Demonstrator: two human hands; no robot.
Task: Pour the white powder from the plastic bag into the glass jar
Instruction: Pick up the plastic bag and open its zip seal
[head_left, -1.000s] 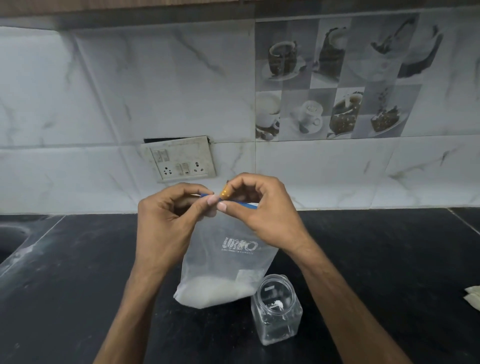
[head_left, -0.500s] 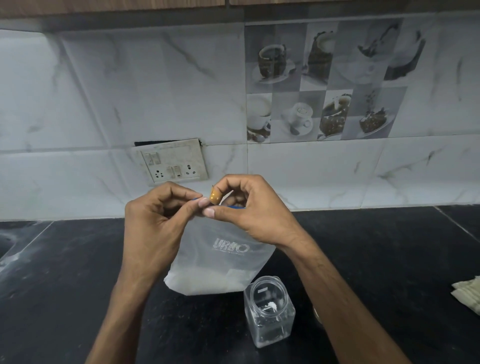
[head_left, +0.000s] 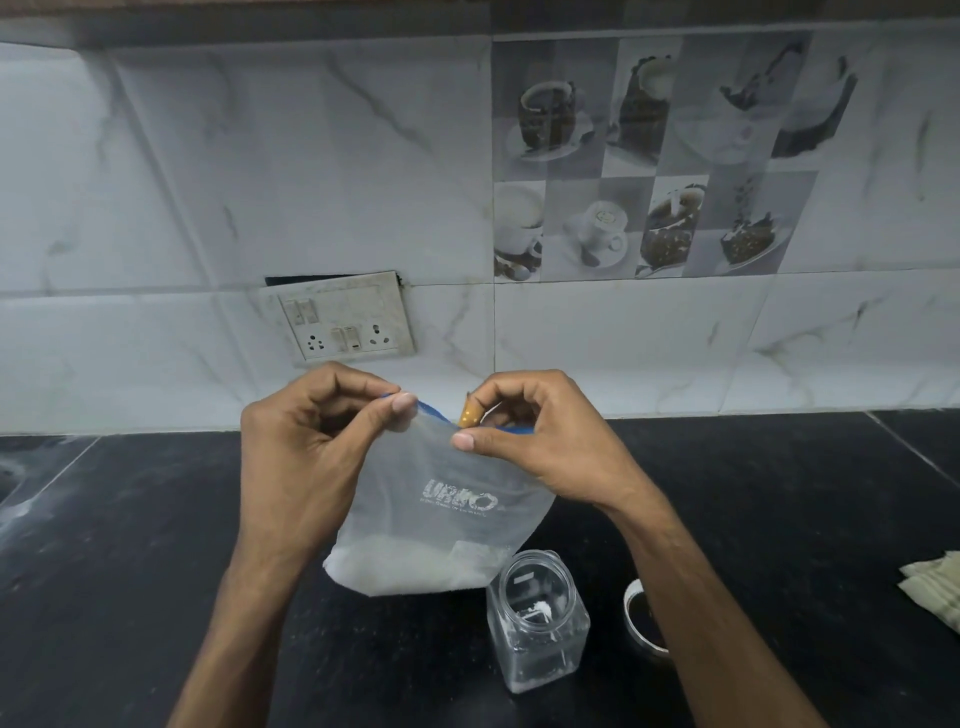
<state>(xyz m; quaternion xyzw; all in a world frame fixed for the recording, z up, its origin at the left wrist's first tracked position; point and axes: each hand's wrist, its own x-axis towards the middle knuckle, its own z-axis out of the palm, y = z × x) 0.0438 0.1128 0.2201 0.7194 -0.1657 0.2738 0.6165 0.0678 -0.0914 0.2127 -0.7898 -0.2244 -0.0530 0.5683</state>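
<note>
A clear plastic bag (head_left: 441, 519) with a blue zip strip and white lettering stands on the black counter, white powder settled in its bottom. My left hand (head_left: 311, 447) pinches the left end of the zip strip. My right hand (head_left: 540, 436) pinches the strip further right, at an orange slider tab (head_left: 470, 414). The open glass jar (head_left: 537, 621) stands just right of the bag's base, under my right forearm, with a thin layer of white powder at its bottom.
A round lid (head_left: 641, 618) lies right of the jar, partly hidden by my right forearm. Folded cloth (head_left: 935, 587) sits at the right edge. A sink rim (head_left: 10, 478) shows at far left. A switch plate (head_left: 343, 325) hangs on the tiled wall behind.
My hands have moved apart along the zip strip; the right hand with the orange tab has shifted right. The view has drifted slightly.
</note>
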